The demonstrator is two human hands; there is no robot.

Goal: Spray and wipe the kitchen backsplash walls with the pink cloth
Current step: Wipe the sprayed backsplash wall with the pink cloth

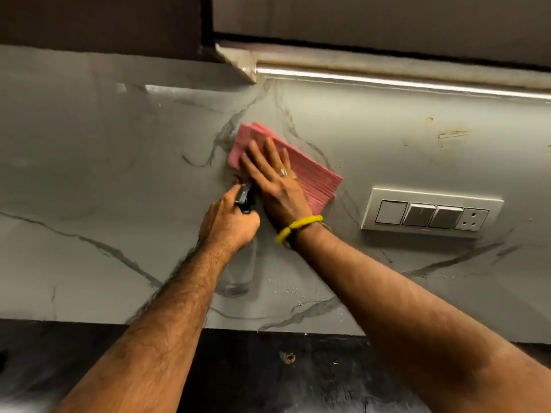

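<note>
No legible text — none anywhere.

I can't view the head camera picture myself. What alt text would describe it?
A person's right hand presses a folded pink cloth flat against a grey marble-look backsplash, while the left hand grips a clear spray bottle beside it. A switch panel sits to the right.

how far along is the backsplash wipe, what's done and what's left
Done: spray droplets bead on the marble backsplash below the hands, so spraying has happened. In hand: the right hand presses the pink cloth flat against the wall, while the left hand grips the spray bottle. Left: brownish smears above the switch panel look unwiped.
</note>
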